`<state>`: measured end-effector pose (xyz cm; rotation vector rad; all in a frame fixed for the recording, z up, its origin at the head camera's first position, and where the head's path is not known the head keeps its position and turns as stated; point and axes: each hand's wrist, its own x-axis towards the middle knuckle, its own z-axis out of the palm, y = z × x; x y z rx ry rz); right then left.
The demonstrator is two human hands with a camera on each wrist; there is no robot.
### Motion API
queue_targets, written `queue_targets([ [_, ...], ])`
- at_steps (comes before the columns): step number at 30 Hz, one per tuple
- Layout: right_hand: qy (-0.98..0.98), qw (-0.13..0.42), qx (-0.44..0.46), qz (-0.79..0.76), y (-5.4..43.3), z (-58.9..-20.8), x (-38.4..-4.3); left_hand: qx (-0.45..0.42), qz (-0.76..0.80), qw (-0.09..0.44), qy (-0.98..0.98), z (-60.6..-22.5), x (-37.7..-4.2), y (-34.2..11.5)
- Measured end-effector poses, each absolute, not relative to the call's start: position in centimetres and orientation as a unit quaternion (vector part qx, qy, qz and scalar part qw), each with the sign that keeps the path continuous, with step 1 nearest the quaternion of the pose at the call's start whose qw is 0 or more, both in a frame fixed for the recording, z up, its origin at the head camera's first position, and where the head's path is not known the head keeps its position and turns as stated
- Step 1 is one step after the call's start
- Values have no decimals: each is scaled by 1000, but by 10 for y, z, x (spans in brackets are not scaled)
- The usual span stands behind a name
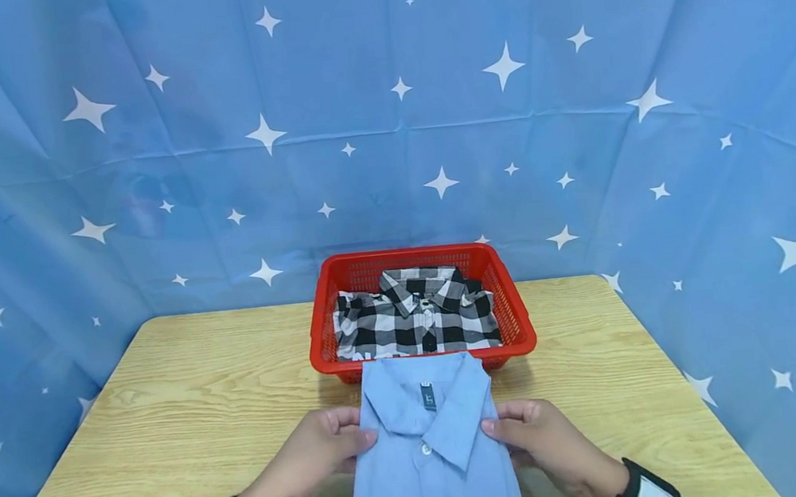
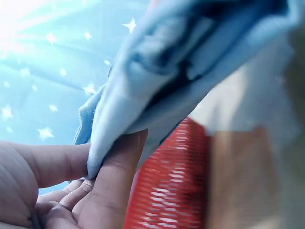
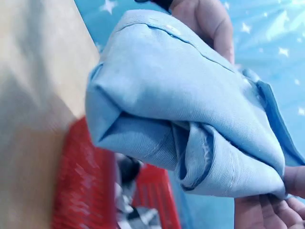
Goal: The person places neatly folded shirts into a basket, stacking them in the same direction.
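A folded light blue shirt, collar pointing away, hangs above the table between both hands. My left hand pinches its left edge, thumb on top and fingers beneath. On the opposite edge my right hand pinches it in the same way. The right wrist view shows the layered underside of the shirt with a rolled fold. Just beyond the collar stands a red plastic basket. Inside it lies a folded black-and-white checked shirt, collar toward the back. The blue shirt hides part of the basket's front.
The basket rests on a light wood-grain table, near its back edge. Behind and on both sides hangs a blue curtain with white stars.
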<state>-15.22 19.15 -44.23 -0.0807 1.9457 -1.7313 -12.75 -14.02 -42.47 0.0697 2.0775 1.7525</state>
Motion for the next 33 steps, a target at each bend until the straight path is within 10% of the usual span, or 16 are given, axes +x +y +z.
queue_targets([
  [16,735,134,-63,-662,166,-345,-268,49,558,68,825,-314,-235,-137],
  [26,768,117,-19,-629,152,-359,-341,-16,547,25,836,-340,-308,-119],
  [33,788,177,41,-589,150,-384,-363,-91,533,88,837,-366,-330,-105],
])
